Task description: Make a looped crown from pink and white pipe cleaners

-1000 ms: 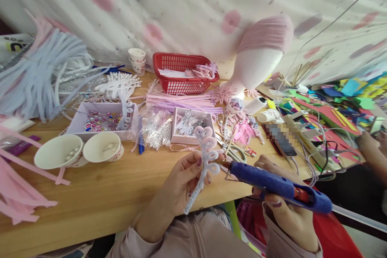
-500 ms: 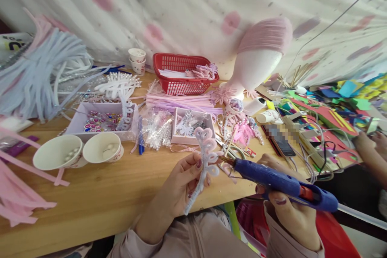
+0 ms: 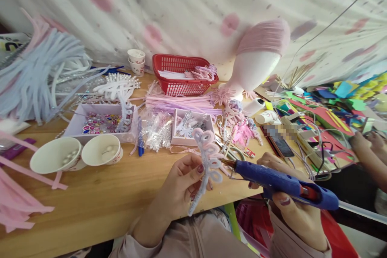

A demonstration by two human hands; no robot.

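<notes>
My left hand (image 3: 179, 181) pinches a looped pipe-cleaner sprig (image 3: 208, 161), pale lilac at the stem with pink loops toward the top. The sprig stands nearly upright, its wrapped stem tilted down and left. A blue hot glue gun (image 3: 281, 183) lies in my right hand (image 3: 298, 213), fingers wrapped round its grip, a clear glue stick (image 3: 361, 211) poking from its back end. The gun's nozzle (image 3: 229, 163) points left, close beside the lower loops; whether it touches them I cannot tell.
Two paper cups (image 3: 56, 156) with small white beads stand front left. Behind are a lilac box (image 3: 72, 123) of gems, a white box (image 3: 193, 139), a red basket (image 3: 181, 88) and a foam head (image 3: 255, 66). Phone (image 3: 281, 143), cables and another person's hands (image 3: 367, 143) are at right.
The sprig has turned slightly in my left hand, its loops shifting a little to the right. The glue gun stays almost in place, its nozzle still near the loops.
</notes>
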